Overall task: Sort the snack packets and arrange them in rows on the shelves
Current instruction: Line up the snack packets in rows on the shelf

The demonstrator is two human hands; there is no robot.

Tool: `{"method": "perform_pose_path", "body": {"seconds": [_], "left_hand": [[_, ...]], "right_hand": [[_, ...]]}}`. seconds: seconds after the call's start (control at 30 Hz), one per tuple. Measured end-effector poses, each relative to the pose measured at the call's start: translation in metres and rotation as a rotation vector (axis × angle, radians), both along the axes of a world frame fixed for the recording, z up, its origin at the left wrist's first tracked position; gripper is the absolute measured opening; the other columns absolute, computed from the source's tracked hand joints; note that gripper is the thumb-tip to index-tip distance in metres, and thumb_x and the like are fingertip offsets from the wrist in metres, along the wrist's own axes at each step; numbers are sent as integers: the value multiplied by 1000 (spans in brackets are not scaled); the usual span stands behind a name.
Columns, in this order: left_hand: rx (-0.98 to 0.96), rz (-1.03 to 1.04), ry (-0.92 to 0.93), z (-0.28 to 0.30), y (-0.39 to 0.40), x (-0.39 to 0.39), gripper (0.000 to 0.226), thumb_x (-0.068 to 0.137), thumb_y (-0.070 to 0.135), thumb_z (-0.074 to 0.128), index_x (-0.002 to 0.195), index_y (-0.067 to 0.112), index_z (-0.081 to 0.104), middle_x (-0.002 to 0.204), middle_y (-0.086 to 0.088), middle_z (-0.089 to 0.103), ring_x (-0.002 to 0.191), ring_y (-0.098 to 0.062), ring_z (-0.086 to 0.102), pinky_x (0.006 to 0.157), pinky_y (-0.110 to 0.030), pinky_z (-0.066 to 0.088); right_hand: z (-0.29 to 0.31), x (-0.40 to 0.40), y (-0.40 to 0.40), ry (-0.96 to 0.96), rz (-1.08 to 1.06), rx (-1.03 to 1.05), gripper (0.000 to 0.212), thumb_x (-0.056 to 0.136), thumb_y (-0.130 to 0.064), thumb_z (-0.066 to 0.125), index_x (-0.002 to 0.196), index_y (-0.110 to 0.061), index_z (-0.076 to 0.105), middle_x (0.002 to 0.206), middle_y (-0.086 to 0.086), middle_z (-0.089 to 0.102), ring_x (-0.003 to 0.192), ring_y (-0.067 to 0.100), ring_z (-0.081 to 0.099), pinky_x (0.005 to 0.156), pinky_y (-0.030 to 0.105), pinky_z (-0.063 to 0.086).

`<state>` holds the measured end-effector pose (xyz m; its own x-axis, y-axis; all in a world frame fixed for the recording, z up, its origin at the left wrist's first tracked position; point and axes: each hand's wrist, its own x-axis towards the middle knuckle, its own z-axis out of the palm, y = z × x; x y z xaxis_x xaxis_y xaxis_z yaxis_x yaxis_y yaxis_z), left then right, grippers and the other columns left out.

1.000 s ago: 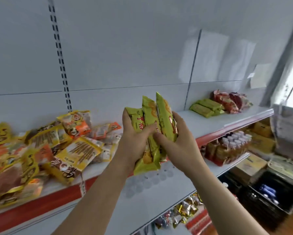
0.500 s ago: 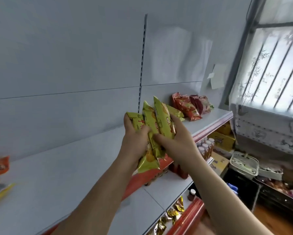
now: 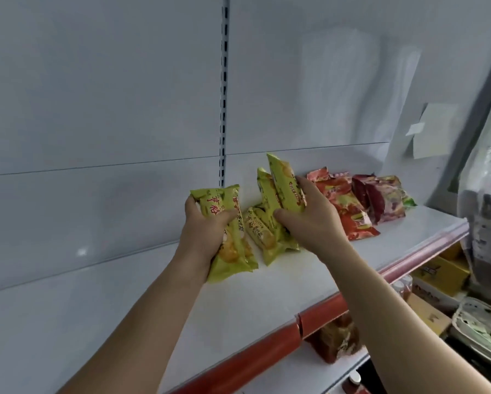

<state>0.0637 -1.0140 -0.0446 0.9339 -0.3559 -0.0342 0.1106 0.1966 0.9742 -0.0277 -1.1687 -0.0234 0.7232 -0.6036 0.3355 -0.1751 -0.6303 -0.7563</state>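
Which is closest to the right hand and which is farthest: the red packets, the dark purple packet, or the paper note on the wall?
From the right hand, in the head view:
1. Red packets, lying on the shelf right beside that hand.
2. Dark purple packet, farther right along the shelf, past the red ones.
3. Paper note, highest up, on the wall at the far right.
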Motion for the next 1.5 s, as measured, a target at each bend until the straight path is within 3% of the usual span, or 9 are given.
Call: {"method": "perform_pose_path", "body": {"seconds": [0.33,0.43,0.53,0.73,0.87,1.03,1.2,1.33,1.5], "left_hand": [[46,219,40,-15,-67,21,53,90,5,73,132,23,46,115,-13,67,85,-33,75,62,-44,63],[52,209,57,-19,-78,25,53,92,4,72,134,20,44,115,-13,67,82,-29,75,60,-43,63],[57,189,69,-21,-88,27,54,92,4,72,134,22,44,113,-11,68,78,-26,76,56,-39,61],[92,221,-12,-12,-97,30,52,92,10,70,134,27,44,112,-7,68,90,-29,74,73,-46,64],[155,211,-66,2,-112,27,64,80,20,74,135,32,44,109,-2,68,95,-30,73,87,-57,60],[142,202,-56,14,-138,34,63,84,14,71,138,26,40,116,-7,64,102,-33,69,91,-57,58],[253,272,-56,16,-162,40,75,91,17,64,153,19,23,119,-9,59,95,-29,65,85,-47,59],[356,329,-64,11,-176,42,75,97,18,60,157,12,16,111,-5,54,74,-14,50,75,-36,47],[390,417,3,8,-181,46,68,94,23,61,151,8,27,105,-4,53,84,-22,56,87,-43,53]], "right_hand": [[-17,85,-63,406,141,-427,47,86,-25,55,132,-21,44,93,3,61,83,30,57,61,35,43],[-16,89,-74,387,153,-404,32,87,-30,54,117,-18,52,95,5,64,89,31,61,64,35,45],[-5,83,-93,265,125,-311,50,92,-35,54,139,-21,45,111,8,66,95,30,62,75,38,52],[-2,67,-125,263,42,-223,55,98,-34,46,150,-16,38,137,13,57,122,33,53,92,40,43],[-13,71,-124,300,33,-256,58,95,-33,50,151,-22,38,139,14,48,117,33,53,86,37,40],[-21,78,-123,387,-30,-410,38,95,-45,44,119,-22,63,125,10,56,119,35,47,91,45,42],[-23,79,-144,355,205,-187,33,99,-35,39,93,-13,63,99,7,66,93,29,60,86,41,52],[-26,79,-158,301,256,-155,37,100,-39,42,109,-12,66,105,7,69,98,29,62,90,43,52],[-28,80,-162,332,379,-40,51,104,-43,37,149,-22,42,148,10,50,137,29,43,108,39,36]]}}
